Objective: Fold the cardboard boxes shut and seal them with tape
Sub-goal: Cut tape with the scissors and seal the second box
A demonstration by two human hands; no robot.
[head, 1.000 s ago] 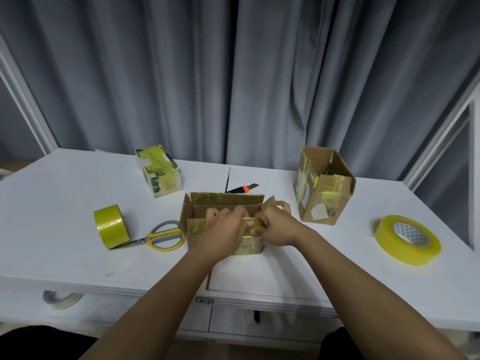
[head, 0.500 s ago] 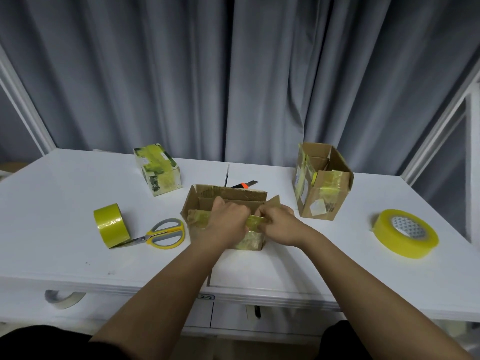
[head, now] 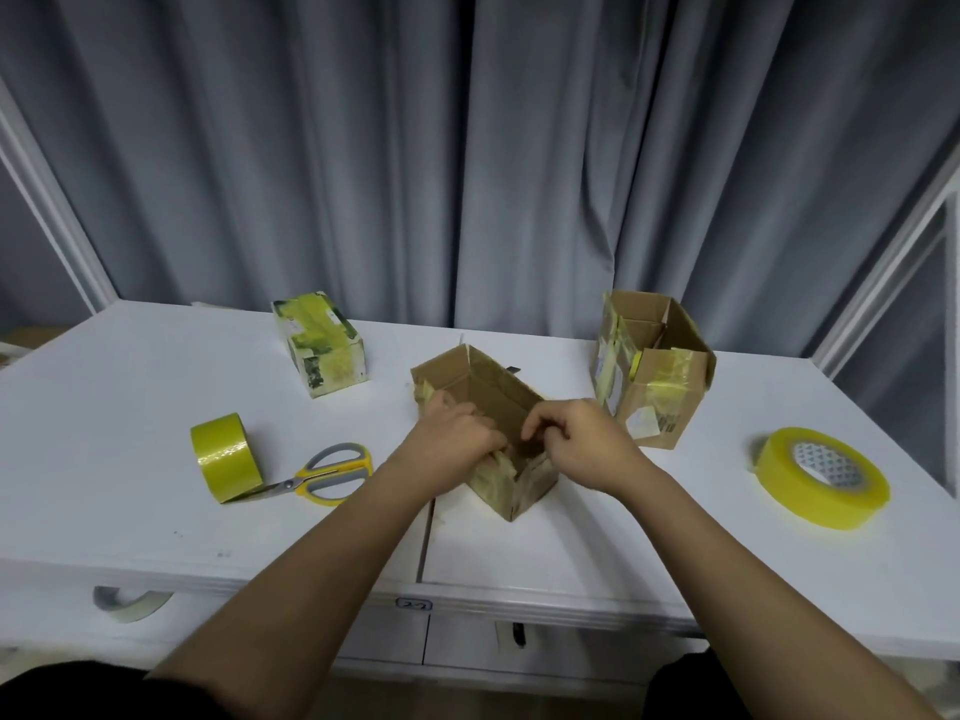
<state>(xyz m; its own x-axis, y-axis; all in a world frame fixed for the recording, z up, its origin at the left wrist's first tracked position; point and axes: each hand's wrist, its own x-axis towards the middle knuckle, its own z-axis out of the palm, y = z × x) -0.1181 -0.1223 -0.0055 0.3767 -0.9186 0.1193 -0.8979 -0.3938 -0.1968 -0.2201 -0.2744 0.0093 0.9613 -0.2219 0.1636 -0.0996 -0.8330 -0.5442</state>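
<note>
An open cardboard box [head: 498, 402] is held at the centre of the white surface [head: 130, 511], turned so that 1 corner points toward the near edge at 6 o'clock. Its top is open and the brown inside wall is seen; old yellowish tape is stuck to its outer sides. The left hand [head: 457, 433] is curled over the box's rim at its 9 o'clock side, fingers gripping the edge. The right hand [head: 576, 439] is curled at the 3 o'clock side, its fingertips pinching the rim or a flap there; which of the 2 cannot be told.

At 10 o'clock from the held box, well apart, a closed box [head: 322, 345] covered in yellow tape is seen. At 2 o'clock, near the right hand, a second open box [head: 654, 371] lies tipped, its opening upward and its flaps taped in places. At 9 o'clock a yellow tape roll [head: 223, 457] stands on its edge, and yellow-and-grey scissors [head: 322, 472] lie just beside it, blade tips touching or nearly touching the roll. At 3 o'clock, well apart, a larger tape roll [head: 821, 478] lies flat. A grey curtain [head: 467, 148] hangs behind the surface at 12 o'clock.
</note>
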